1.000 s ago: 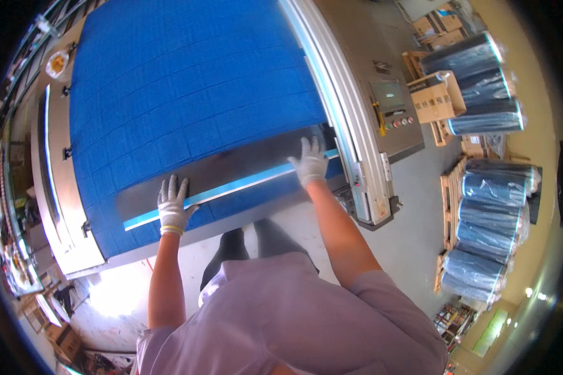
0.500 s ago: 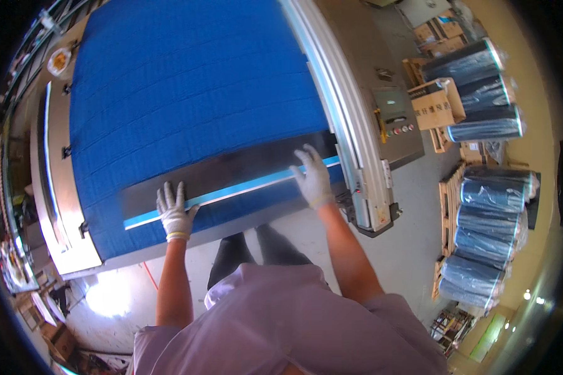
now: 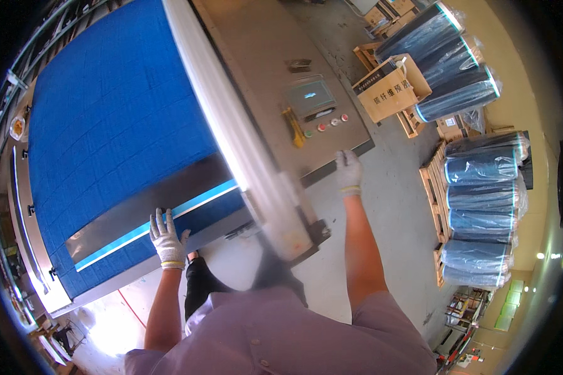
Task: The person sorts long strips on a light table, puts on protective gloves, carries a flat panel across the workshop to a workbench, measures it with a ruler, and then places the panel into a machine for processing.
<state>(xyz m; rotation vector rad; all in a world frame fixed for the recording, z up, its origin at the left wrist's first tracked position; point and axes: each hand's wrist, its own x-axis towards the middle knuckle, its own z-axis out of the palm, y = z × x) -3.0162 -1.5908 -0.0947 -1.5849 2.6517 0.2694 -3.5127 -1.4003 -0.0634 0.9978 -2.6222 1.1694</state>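
A long, dark flat strip of sheet (image 3: 150,195) with a light blue and white band along its near edge lies on the blue table surface (image 3: 119,112). My left hand (image 3: 167,242), in a white glove, rests on the banded edge with its fingers spread. Crossing the strip's right end is a pale metal gantry beam (image 3: 222,119), blurred, which hides that end. To the right of the beam my right hand (image 3: 349,172), also gloved, is raised near the front edge of the brown control panel (image 3: 275,94). Its fingers are extended, and no object shows in them.
A screen (image 3: 311,97), several round buttons (image 3: 321,127) and a yellow cutter (image 3: 293,128) are on the panel. Dark rolls in clear wrap (image 3: 481,200) lie on wooden pallets at the right, below an open cardboard box (image 3: 391,90). A small bowl (image 3: 18,128) stands far left.
My right hand has left the strip and moved right, to the panel's edge. My left hand stays on the strip. The view has turned right, and the beam now covers the strip's right end.
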